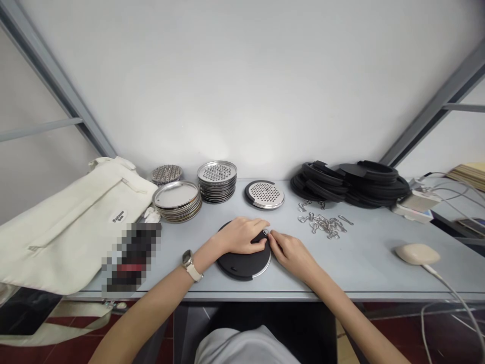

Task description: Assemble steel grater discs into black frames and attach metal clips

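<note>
A black round holder [242, 264] with a silver metal rim lies flat on the table before me. My left hand [244, 236] presses on its upper side, thumb and fingers curled around the right edge. At that edge a small wire clip [265, 232] sticks out between the two hands. My right hand [291, 253] is closed, pinching the clip with thumb and forefinger; its fingertips partly cover the clip. Behind the hands lies a round grater plate [266, 194] partly framed by a black rim. Several loose wire clips [326, 225] are scattered to the right.
Stacks of metal discs [177, 202] and grater plates [217, 182] stand at the back left. Black round holders [320, 182] are piled at the back right. A white bag [83, 217] lies left; a cream corded device [417, 254] lies right. A wall rises behind.
</note>
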Demonstrator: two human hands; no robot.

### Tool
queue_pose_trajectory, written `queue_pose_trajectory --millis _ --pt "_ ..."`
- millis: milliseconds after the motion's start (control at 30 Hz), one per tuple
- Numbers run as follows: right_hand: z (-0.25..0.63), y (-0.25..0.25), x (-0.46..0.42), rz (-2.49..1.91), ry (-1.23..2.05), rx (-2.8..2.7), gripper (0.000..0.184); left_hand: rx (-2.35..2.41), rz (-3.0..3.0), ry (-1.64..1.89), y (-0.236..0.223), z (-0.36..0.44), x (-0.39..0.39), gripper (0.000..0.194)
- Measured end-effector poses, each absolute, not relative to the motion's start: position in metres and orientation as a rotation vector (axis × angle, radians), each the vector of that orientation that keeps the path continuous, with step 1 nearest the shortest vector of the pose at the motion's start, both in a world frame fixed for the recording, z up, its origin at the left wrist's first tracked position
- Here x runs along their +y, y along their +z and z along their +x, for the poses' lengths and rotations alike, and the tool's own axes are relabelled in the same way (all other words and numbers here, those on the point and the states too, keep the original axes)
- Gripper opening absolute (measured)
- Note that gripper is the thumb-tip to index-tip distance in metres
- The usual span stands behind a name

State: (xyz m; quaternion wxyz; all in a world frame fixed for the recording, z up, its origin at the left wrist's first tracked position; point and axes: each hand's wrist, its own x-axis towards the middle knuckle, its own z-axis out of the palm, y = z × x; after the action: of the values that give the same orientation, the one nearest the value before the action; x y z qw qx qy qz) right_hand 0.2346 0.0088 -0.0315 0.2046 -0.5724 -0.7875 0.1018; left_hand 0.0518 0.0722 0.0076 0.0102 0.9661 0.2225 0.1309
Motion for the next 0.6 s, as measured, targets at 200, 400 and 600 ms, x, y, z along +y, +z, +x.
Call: queue_pose_trajectory --millis 200,400,600 --pt "0.2346 -0.0319 0.0078 -1.608 0.276 -2.200 0.030 0.688 3.053 0.379 0.0074 0.0523 0.0729 0.014" --pt "0.2356 -0.0333 0.0098 -1.601 0.282 -2.215 0.029 0.657 3.041 0.393 0.0068 0.0514 0.0740 0.012" --pt "0.2348 -0.0327 0.0095 -1.610 0.282 -2.199 0.025 0.622 3.028 0.412 0.0080 0.0523 0.0744 0.009"
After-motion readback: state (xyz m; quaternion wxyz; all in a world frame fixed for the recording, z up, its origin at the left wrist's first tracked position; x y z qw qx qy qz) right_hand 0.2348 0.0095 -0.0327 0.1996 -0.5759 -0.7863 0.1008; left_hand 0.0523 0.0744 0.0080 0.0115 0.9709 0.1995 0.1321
